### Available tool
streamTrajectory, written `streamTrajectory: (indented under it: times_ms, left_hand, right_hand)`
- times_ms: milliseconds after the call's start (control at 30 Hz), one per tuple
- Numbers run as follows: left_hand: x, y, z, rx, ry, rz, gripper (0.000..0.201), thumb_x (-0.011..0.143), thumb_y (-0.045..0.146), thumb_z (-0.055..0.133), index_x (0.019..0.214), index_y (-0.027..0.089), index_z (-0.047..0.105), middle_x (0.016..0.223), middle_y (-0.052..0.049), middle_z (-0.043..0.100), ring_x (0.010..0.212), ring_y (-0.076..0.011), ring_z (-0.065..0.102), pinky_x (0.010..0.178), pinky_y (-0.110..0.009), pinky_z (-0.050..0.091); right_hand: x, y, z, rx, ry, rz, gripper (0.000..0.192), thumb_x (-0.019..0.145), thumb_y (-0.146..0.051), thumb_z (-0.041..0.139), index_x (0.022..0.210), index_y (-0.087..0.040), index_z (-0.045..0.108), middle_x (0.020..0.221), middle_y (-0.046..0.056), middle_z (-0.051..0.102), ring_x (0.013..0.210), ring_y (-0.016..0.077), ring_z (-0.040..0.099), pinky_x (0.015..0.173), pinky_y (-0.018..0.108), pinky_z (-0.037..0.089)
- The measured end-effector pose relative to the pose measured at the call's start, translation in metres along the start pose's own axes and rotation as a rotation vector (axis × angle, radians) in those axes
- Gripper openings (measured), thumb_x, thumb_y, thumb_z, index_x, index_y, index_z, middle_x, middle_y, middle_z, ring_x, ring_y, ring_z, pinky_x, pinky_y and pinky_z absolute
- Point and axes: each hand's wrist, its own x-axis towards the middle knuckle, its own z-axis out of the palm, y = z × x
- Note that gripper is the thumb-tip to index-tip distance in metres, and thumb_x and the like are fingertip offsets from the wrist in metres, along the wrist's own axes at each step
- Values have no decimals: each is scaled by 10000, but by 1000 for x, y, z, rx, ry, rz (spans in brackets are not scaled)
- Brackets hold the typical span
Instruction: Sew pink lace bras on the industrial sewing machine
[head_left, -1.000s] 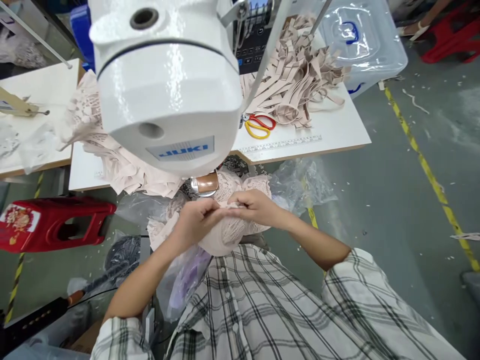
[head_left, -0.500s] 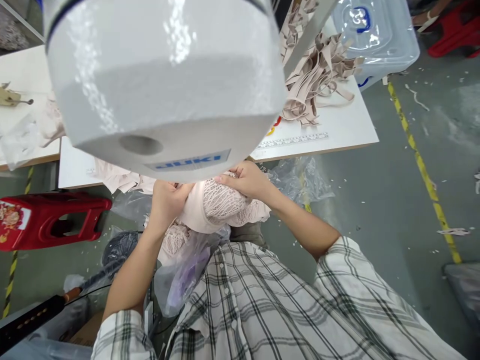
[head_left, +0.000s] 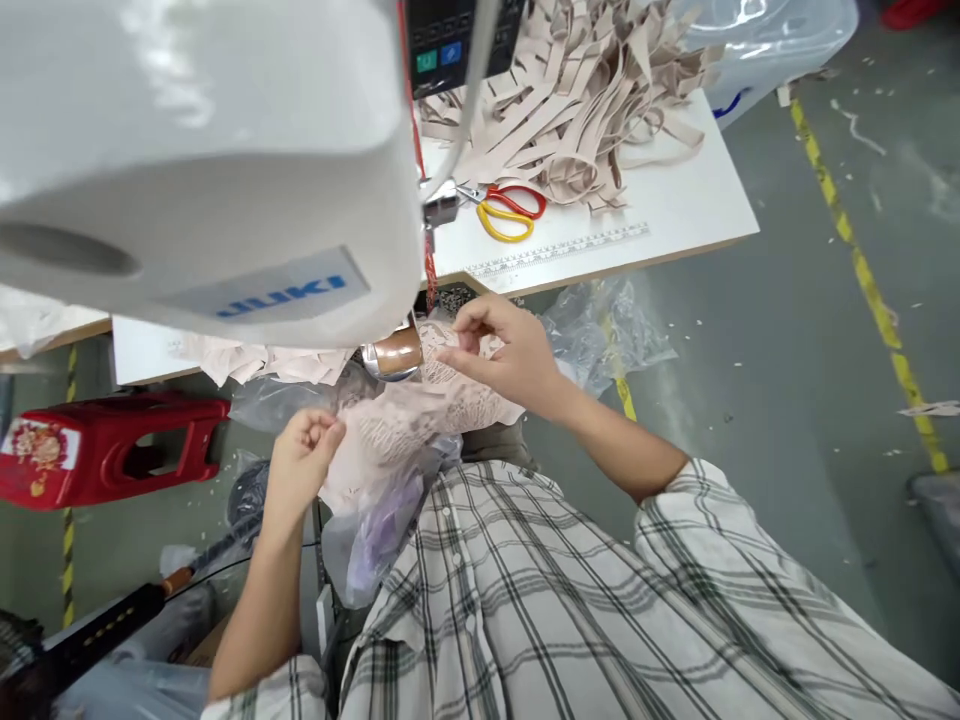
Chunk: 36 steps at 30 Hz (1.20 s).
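Observation:
Pale pink lace fabric [head_left: 401, 425] hangs in front of the sewing machine head [head_left: 202, 200], which is white and marked JUKI. My left hand [head_left: 300, 460] is at the fabric's left edge, fingers curled and thumb against the index finger; anything pinched there is too small to make out. Over the right part of the lace is my right hand [head_left: 514, 355], its thumb stretched out apart from the bent fingers, with nothing visible between them. A shiny rounded metal part [head_left: 394, 355] of the machine shows between the hands. The machine head hides the needle area.
Beige fabric strips [head_left: 577, 110] are piled on the white table [head_left: 705, 190], near red-and-yellow scissors [head_left: 514, 210] and a clear ruler [head_left: 562, 250]. A red stool [head_left: 112, 445] stands left. Plastic bags [head_left: 615, 335] hang below the table edge. A clear bin [head_left: 780, 50] is behind.
My hands have moved apart from the lace bundle they gripped, the left one down and left. The lace has dropped flatter. My view has shifted, exposing the scissors and metal part.

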Motion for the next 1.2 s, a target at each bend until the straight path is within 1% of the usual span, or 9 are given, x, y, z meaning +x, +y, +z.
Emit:
streamTrajectory:
  times_ms: [167, 333, 500, 600, 700, 800, 900, 1033, 1200]
  left_hand:
    - [-40, -100, -9, 435, 143, 38, 115, 797, 279, 643, 715, 220, 590, 507, 32, 529, 418, -138, 487, 458, -253, 318]
    - [-49, -121, -2, 518, 203, 221, 74, 733, 217, 673, 707, 269, 628, 604, -46, 640, 494, -226, 600, 456, -333, 364]
    - [-45, -62, -6, 512, 346, 422, 125, 880, 245, 632, 992, 264, 682, 934, -93, 730, 848, -275, 706, 713, -425, 552]
    - [-40, 1, 5, 491, 404, 833, 261, 880, 128, 628, 1116, 231, 668, 1086, -97, 734, 1036, -256, 700, 904, -428, 561]
    - [-21, 59, 21, 595, 115, 1259, 345, 879, 84, 632, 1193, 226, 662, 1253, -139, 709, 1077, -234, 713, 891, -349, 560]
    - [7, 93, 24, 817, -103, 1388, 282, 925, 150, 636, 1184, 252, 681, 1135, -101, 764, 942, -198, 737, 788, -286, 541]
    - [25, 101, 16, 824, 26, 1457, 221, 901, 168, 693, 1113, 229, 685, 892, -44, 776, 759, -161, 713, 724, -260, 518]
    - [27, 100, 14, 693, 165, 1281, 133, 881, 120, 702, 987, 189, 662, 833, -36, 744, 744, -140, 687, 708, -240, 496]
    - [19, 102, 29, 700, 327, 1057, 36, 934, 173, 630, 925, 184, 664, 777, -30, 695, 702, -132, 638, 673, -245, 455]
  right_hand:
    - [14, 1, 18, -155, 65, -277, 309, 968, -468, 612, 1124, -207, 662, 788, 1, 633, 728, 147, 563, 749, 288, 456]
    - [36, -5, 46, -234, 9, -143, 291, 996, -430, 564, 1116, -203, 700, 852, 36, 644, 774, 160, 569, 742, 294, 413]
    - [24, -6, 44, -67, 27, -129, 358, 1029, -439, 493, 890, -220, 740, 888, 49, 665, 852, 178, 604, 801, 314, 418]
    - [-2, -6, 28, 226, -201, -167, 308, 967, -461, 618, 814, -224, 742, 813, 23, 695, 785, 159, 620, 758, 293, 452]
    - [-30, -5, 2, 506, -607, -168, 258, 904, -420, 721, 774, -199, 744, 741, 9, 694, 707, 133, 628, 687, 259, 472]
    - [-47, 11, -23, 663, -752, -23, 202, 847, -359, 792, 779, -172, 754, 702, 0, 666, 643, 109, 597, 620, 231, 453]
    - [-43, 47, -25, 815, -570, 298, 251, 780, -314, 853, 692, -145, 690, 604, -40, 569, 538, 66, 481, 526, 193, 378]
    - [2, 101, 17, 1163, -53, 954, 181, 928, -225, 696, 787, -127, 641, 673, -13, 597, 578, 79, 542, 567, 192, 470]
    - [74, 144, 47, 1193, 293, 1069, 321, 1090, -250, 376, 968, -95, 629, 905, 69, 673, 783, 115, 652, 726, 274, 570]
